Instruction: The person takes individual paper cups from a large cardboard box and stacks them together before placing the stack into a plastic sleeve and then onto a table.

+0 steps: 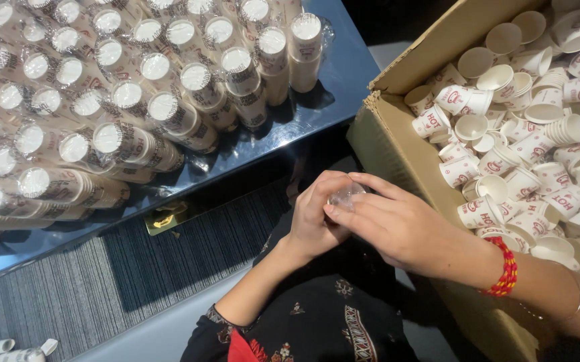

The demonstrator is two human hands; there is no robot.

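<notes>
Both hands met over the person's lap, just beside the near left corner of the cardboard box (397, 144). The left hand (313, 218) was curled, its fingers closed round the side of a small piece of clear plastic wrap (345, 194). The right hand (397, 224) reached across from the box side, its fingers (343, 213) pressed together onto the same wrap, so that both hands were clamped on it. What the wrap covered could not be told, since the fingers hid most of it. A red and yellow thread band (504, 269) and a thin metal bangle (576, 302) sat on the right wrist.

The box stood open, filled to its walls with loose white paper cups (524, 144) printed in red, lying at all angles, some nested in short stacks.

To the left, a dark glossy table (343, 80) carried many wrapped sleeves of stacked cups (169, 110), laid side by side with their round ends facing up toward the camera; they covered the surface nearly to its near edge and right corner.

Below the table lay grey ribbed carpet (55, 295), with a small brass floor plate (164, 218) just under the table's edge.
</notes>
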